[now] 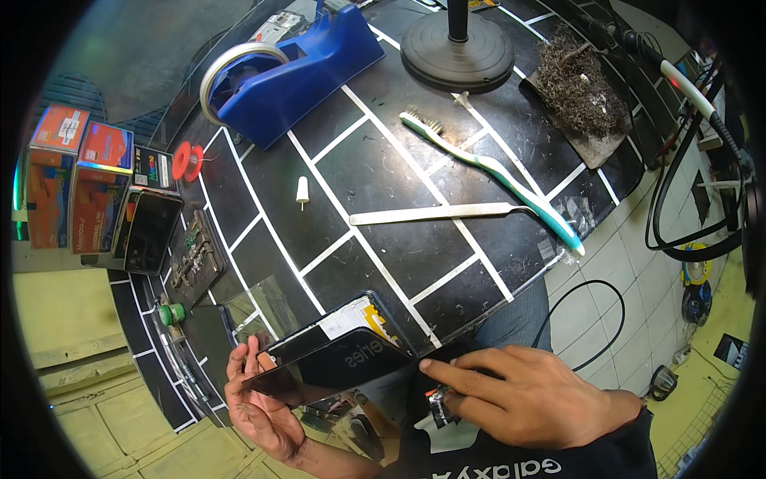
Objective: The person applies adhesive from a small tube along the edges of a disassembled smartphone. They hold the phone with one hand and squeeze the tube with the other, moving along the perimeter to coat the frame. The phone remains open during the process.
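Observation:
Near the table's front edge, an opened smartphone (339,323) shows a white inner part and a yellow strip. Its glossy black screen panel (331,369) leans in front, tilted, so much of the inside is hidden. My left hand (263,407) grips the left end of the panel and phone, thumb and fingers on either side. At the right corner of the phone, the index fingertip of my right hand (519,395) touches or nearly touches the edge. Under that hand's curled fingers sits a small dark object (440,407) with a red-orange bit; its kind is unclear.
Tweezers (435,213), a teal-and-white toothbrush (495,169) and a white needle-tipped cap (302,191) lie beyond the phone. Farther back are a blue tape dispenser (299,80), a round black base (457,52) and a wire-wool tray (581,96). Boxes (100,188) stand left.

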`<state>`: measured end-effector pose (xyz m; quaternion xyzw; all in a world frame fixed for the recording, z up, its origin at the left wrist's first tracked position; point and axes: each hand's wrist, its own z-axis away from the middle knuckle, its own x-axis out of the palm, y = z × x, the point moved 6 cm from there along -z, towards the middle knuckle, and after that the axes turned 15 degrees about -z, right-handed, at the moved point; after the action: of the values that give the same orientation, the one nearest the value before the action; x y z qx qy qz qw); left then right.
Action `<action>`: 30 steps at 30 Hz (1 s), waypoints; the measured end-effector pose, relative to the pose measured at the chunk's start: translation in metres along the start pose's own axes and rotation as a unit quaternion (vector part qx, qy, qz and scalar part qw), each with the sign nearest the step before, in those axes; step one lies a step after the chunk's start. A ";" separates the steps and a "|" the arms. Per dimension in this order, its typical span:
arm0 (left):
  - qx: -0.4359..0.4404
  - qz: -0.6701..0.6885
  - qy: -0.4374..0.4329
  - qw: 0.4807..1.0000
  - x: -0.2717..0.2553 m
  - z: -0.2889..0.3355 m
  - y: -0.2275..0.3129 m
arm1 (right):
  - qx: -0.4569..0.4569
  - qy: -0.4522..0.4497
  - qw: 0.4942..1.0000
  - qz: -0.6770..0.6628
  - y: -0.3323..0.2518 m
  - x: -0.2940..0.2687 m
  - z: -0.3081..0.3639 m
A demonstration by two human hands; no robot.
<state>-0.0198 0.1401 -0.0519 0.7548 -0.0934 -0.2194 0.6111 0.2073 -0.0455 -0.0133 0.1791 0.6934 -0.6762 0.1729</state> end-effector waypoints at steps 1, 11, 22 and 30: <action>0.011 -0.019 -0.015 1.000 0.000 0.000 0.000 | -0.014 -0.010 1.000 0.015 -0.002 -0.001 0.002; -0.004 0.012 0.004 1.000 -0.001 0.001 0.004 | 0.013 0.009 0.973 -0.232 0.014 -0.019 0.021; -0.003 0.037 -0.016 0.999 0.008 -0.005 0.012 | 0.076 0.301 0.792 -0.526 0.045 -0.044 -0.032; 0.009 0.003 -0.007 1.000 -0.005 -0.004 0.001 | 0.051 0.259 0.855 -0.446 0.050 -0.050 -0.107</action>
<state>-0.0227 0.1453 -0.0490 0.7583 -0.1020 -0.2221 0.6043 0.2750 0.0622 -0.0304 0.0279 0.6832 -0.6441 -0.3429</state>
